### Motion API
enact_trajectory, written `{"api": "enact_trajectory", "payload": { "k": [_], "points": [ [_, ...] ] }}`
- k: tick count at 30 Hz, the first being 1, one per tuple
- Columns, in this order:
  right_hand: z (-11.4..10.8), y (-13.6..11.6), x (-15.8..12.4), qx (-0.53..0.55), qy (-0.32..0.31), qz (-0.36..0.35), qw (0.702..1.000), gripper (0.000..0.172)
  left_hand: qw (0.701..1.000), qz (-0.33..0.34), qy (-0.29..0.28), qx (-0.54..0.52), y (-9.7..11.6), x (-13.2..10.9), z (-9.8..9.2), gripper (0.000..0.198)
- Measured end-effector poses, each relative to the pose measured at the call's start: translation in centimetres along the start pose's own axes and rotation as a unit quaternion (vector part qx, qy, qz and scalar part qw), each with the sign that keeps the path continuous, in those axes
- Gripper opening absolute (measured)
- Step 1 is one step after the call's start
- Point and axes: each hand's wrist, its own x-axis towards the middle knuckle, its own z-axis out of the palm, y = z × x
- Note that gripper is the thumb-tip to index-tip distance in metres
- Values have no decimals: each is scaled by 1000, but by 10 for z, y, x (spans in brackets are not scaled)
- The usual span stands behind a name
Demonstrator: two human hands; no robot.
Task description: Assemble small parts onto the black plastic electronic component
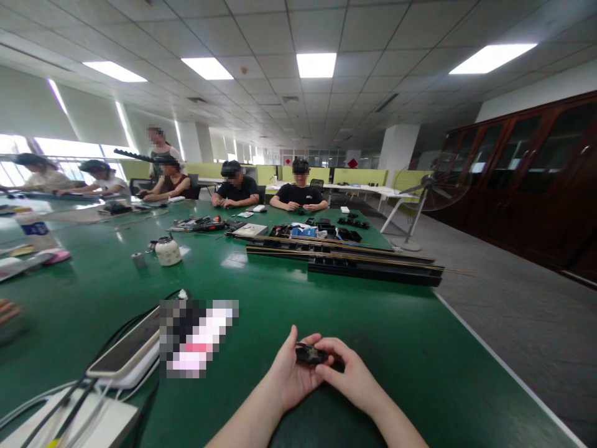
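Observation:
A small black part (310, 354), perhaps plastic with some lighter detail on top, is held between my two hands above the green table (261, 336). My left hand (293, 367) cradles it from the left and below, palm up, with the thumb raised beside it. From the right, my right hand (347, 370) pinches its end between thumb and fingers. The part's exact kind is too small to make out, and its underside is hidden by my fingers.
Long black rails with thin brass-coloured rods (373, 267) lie across the table ahead. To the left are a phone (128, 345) with cables, a blurred patch and a white jar (168, 252). Several people sit across the table; a standing fan (426, 183) is at right.

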Motion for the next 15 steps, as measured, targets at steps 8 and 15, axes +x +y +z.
{"api": "enact_trajectory", "payload": {
  "k": [8, 15],
  "points": [
    [1, 0, 1, -13, 3, 13, 1000, 20, 1000, 5, -9, 5, -1, -1, 0, 46],
    [2, -5, -1, -17, 9, 21, 1000, 19, 1000, 28, 1, 13, -4, 0, 2, 53]
  ]
}}
